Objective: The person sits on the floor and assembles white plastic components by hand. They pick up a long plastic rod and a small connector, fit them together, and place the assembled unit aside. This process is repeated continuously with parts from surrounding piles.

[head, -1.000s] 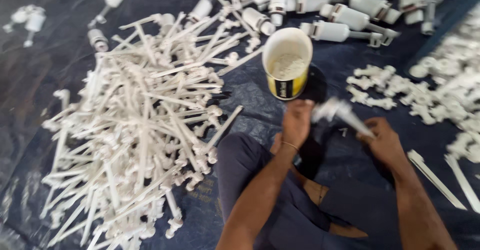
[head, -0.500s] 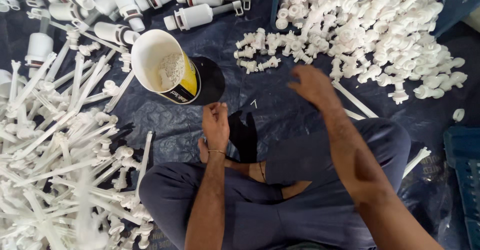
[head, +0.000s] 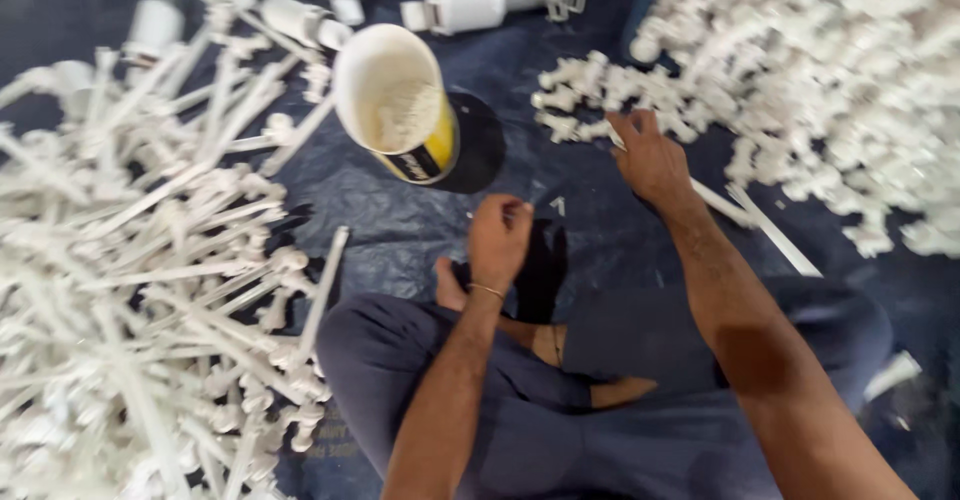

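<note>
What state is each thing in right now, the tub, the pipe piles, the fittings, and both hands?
Tub: open, tilted, pale stuff inside.
Lid: off, lying beside the tub.
Pipe pile: loose heap on the sheet.
Fittings: loose heap, blurred.
Left hand: closed in a fist; contents hidden.
Right hand: fingers spread, reaching at the fittings.

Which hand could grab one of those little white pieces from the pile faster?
The right hand, probably. It already reaches the edge of the small white fittings, while the left hand is curled near the person's lap.
</note>
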